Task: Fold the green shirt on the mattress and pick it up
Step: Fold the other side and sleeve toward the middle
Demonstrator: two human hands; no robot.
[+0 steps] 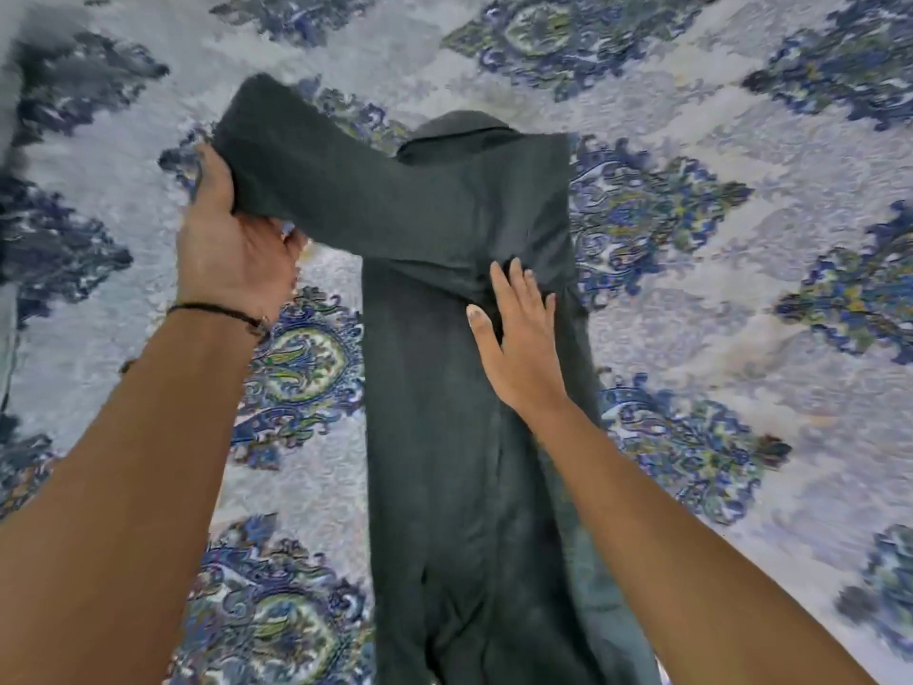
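The dark green shirt (444,437) lies lengthwise down the middle of the mattress (716,299), folded into a long narrow strip with its collar at the far end. One sleeve stretches out to the left across the chest. My left hand (232,239) is shut on that sleeve near its cuff and holds it a little above the sheet. My right hand (518,338) lies flat, fingers spread, on the right side of the shirt's body near the armpit.
The mattress is covered by a pale sheet with a blue and green paisley pattern that fills the whole view. A dark blurred shape (64,76) sits at the far left corner. A thin black cord is around my left wrist.
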